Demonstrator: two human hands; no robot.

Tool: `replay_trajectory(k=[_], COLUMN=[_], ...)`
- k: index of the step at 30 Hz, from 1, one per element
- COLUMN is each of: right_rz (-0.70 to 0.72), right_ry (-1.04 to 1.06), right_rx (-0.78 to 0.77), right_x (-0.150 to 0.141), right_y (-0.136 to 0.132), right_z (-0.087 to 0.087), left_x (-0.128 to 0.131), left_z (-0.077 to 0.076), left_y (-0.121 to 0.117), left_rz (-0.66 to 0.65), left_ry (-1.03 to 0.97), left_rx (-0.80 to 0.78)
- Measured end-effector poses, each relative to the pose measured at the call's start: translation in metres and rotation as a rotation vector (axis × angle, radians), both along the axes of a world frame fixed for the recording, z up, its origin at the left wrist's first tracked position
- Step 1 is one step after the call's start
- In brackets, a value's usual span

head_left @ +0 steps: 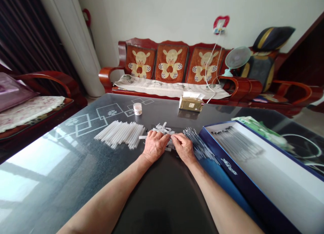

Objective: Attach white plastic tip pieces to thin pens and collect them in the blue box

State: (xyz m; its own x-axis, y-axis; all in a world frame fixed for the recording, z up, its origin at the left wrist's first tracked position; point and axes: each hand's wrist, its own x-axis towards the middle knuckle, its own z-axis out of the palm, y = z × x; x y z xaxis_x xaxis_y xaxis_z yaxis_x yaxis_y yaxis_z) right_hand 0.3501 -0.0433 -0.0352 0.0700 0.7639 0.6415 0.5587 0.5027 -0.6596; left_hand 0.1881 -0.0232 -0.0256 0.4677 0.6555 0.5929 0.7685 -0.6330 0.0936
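My left hand (155, 144) is closed, fingers curled, round a white plastic tube (142, 137) whose end pokes out on its left side. Close beside it my right hand (184, 147) makes a pinch with thumb and forefinger; what lies in that pinch is too small to make out. Behind both hands is a loose heap of small white pieces (163, 127), partly hidden by the fingers. A row of white tubes (121, 134) like pen barrels lies to the left. Thin clear sticks with dark ends, like pen refills (199, 144), lie right of my right hand.
A long blue-edged box (286, 190) on the right holds more thin sticks (236, 143). Beyond it is a green-and-white plastic bag (263, 133). A small round tub (137, 109) and a tissue box (191, 103) stand towards the far edge of the dark table (83, 173).
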Motion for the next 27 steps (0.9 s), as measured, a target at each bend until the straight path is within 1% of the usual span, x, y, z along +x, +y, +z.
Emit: replay_trajectory(k=[3, 9, 13, 17, 22, 27], right_rz=[0.009, -0.02, -0.006, 0.046, 0.09, 0.011], right_ry=[-0.003, 0.01, 0.058, 0.102, 0.089, 0.029], right_rx=[-0.008, -0.024, -0.053, -0.07, -0.055, -0.012], right_x=[0.0001, 0.0006, 0.0016, 0.0024, 0.0016, 0.0], right_y=[-0.0009, -0.0013, -0.0014, -0.0002, 0.0008, -0.0023], right_z=[0.0013, 0.0022, 0.0011, -0.0016, -0.0033, -0.0005], left_x=[0.0001, -0.0002, -0.0003, -0.0006, -0.0009, -0.0013], left_z=[-0.0003, -0.0051, -0.0036, -0.0002, 0.0005, 0.0012], left_y=[0.0004, 0.004, 0.0037, 0.0021, 0.0021, 0.0028], left_rz=[-0.002, -0.013, -0.017, -0.003, 0.018, 0.035], left_ry=[-0.015, -0.056, -0.04, 0.003, 0.006, 0.006], left_rx=[0.022, 0.076, 0.053, 0.027, 0.0, -0.009])
